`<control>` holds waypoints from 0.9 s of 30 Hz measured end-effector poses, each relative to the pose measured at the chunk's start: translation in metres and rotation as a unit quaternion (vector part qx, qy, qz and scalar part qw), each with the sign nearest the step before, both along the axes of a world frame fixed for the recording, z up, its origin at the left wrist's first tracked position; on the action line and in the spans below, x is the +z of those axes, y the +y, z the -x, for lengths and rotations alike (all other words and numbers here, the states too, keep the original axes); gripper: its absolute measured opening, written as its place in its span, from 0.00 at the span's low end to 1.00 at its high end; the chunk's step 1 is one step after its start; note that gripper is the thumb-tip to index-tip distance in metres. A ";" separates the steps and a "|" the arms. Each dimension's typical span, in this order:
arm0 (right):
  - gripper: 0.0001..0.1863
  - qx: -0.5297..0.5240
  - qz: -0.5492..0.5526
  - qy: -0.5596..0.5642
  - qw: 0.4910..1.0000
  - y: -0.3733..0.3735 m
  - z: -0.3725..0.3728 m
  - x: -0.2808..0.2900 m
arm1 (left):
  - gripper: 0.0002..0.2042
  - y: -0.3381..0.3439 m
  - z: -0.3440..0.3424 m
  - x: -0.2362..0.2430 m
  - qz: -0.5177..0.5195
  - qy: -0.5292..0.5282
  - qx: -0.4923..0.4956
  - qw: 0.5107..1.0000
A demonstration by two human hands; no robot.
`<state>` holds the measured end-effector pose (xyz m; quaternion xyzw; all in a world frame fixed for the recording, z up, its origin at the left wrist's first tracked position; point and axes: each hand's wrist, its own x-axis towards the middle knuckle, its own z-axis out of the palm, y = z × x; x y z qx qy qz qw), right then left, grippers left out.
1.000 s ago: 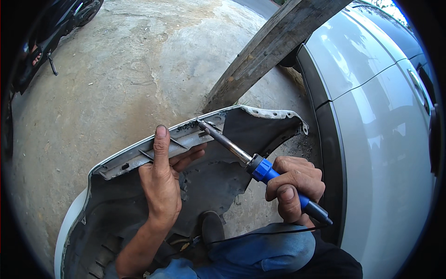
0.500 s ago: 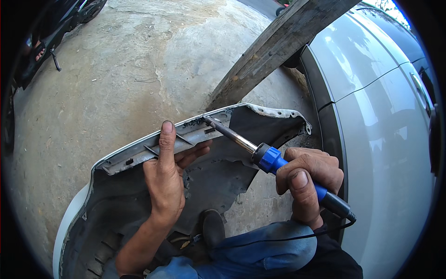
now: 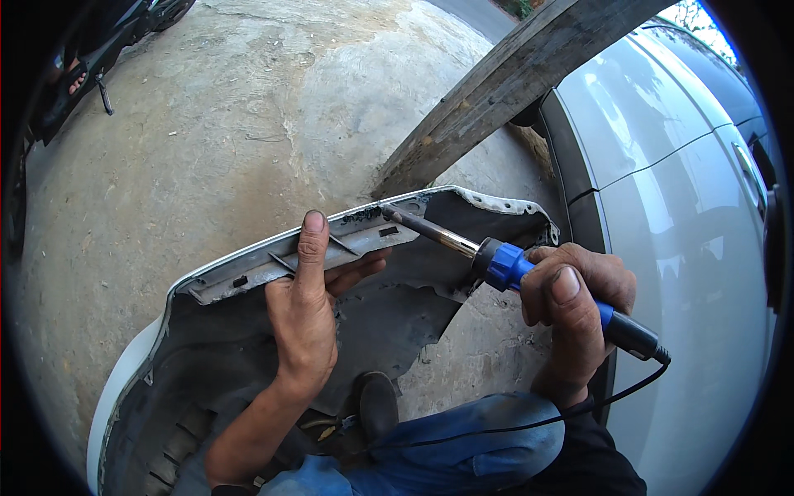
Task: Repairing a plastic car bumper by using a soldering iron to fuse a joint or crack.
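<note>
A car bumper (image 3: 380,318), white outside and dark grey inside, lies across my lap area with its inner face toward me. My left hand (image 3: 304,339) grips its upper flange, thumb upright on the near side and fingers reaching behind the lip. In my right hand (image 3: 583,310) is a soldering iron (image 3: 504,264) with a blue and black handle, fingers wrapped round it. Its metal tip touches the flange just right of a rough, dark, melted-looking patch (image 3: 361,215), to the right of my left thumb.
A thick wooden post (image 3: 496,99) slants up behind the bumper. On the right stands a light-coloured car (image 3: 678,240). Part of a motorcycle (image 3: 124,45) shows at top left. The iron's black cord (image 3: 496,431) crosses my jeans, near my dark shoe (image 3: 379,405).
The soldering iron and my right hand have moved to the right, the tip sliding along the flange. Bumper and left hand sit slightly farther right in the picture.
</note>
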<state>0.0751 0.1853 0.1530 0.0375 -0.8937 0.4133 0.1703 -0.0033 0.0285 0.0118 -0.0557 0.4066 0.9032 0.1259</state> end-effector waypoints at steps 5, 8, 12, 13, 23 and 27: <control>0.21 -0.020 0.003 -0.003 1.000 -0.002 0.004 0.002 | 0.25 -0.001 0.000 -0.001 0.002 -0.006 0.000 1.000; 0.22 -0.027 -0.001 -0.010 1.000 -0.001 0.003 0.003 | 0.25 0.001 0.000 -0.001 -0.002 -0.005 -0.004 1.000; 0.22 -0.039 0.006 -0.017 0.999 -0.002 0.004 0.003 | 0.25 0.000 0.001 -0.001 0.002 -0.003 0.002 1.000; 0.22 -0.039 0.006 -0.015 0.999 -0.002 0.004 0.002 | 0.25 0.000 0.001 -0.001 0.002 -0.003 0.004 1.000; 0.24 -0.044 0.015 -0.015 0.999 -0.003 0.005 0.004 | 0.24 0.000 0.000 0.000 -0.005 -0.004 0.004 1.000; 0.24 -0.045 0.017 -0.015 0.999 -0.003 0.006 0.003 | 0.23 0.000 0.000 0.000 -0.005 -0.004 0.004 1.000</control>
